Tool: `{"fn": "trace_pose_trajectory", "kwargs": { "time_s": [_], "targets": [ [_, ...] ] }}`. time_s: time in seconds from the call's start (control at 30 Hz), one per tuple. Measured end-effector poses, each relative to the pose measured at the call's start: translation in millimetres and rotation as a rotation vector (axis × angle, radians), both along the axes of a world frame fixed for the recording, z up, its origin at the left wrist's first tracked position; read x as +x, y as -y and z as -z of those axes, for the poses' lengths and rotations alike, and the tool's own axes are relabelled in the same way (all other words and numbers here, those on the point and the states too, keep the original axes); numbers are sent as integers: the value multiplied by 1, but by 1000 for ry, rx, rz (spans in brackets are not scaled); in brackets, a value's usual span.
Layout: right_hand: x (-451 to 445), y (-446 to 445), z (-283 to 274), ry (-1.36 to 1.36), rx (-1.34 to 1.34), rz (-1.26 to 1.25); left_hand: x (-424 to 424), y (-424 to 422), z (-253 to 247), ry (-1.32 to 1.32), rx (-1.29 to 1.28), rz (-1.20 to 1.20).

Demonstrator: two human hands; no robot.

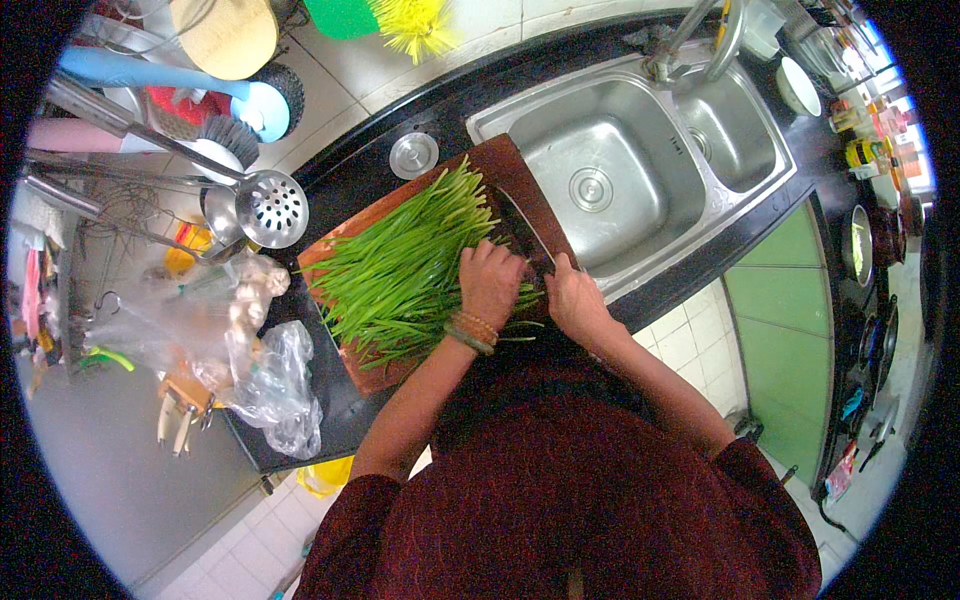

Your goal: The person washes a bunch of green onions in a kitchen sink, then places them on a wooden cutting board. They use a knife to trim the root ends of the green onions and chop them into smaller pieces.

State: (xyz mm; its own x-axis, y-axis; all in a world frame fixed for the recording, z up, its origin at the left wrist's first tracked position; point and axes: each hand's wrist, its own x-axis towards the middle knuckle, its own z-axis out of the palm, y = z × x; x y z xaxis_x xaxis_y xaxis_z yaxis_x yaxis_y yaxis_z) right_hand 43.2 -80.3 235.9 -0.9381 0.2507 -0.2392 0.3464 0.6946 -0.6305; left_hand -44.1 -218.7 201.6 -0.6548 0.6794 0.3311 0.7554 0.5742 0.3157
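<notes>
A wide bundle of garlic chives (409,262) lies across a reddish-brown wooden cutting board (341,232) in front of me. My left hand (491,279), with beaded bracelets on its wrist, has its fingers curled down over the right part of the bundle and holds it. In my right hand (576,298) is the handle of a broad kitchen knife (519,223). Its dark blade lies just to the right of the stalk ends, with a bright edge along the far side. My fingers hide the handle and part of the blade. A few loose stalks (525,325) stick out near my body.
Right of the board is a steel double sink (630,165) with a faucet (667,64). A sink strainer (414,155) sits on the black counter behind the board. At left hang a slotted skimmer (271,208) and other utensils, above a clear plastic bag (281,390) and garlic bulbs (251,289).
</notes>
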Motion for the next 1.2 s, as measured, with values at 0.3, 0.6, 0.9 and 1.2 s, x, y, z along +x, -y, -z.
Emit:
{"fn": "trace_pose_trajectory", "kwargs": {
  "time_s": [0.3,0.6,0.9,1.2],
  "targets": [
    [9,-18,-4,-6,-28,62,1,30,-20,24,-6,-81],
    [22,-20,-11,-4,-62,70,-13,14,-6,62,-65,-273],
    [28,-22,-10,41,-71,77,-8,11,-18,68,136,-148],
    [30,-22,-14,12,-44,49,-11,-2,-5,129,-22,-163]
  ]
}}
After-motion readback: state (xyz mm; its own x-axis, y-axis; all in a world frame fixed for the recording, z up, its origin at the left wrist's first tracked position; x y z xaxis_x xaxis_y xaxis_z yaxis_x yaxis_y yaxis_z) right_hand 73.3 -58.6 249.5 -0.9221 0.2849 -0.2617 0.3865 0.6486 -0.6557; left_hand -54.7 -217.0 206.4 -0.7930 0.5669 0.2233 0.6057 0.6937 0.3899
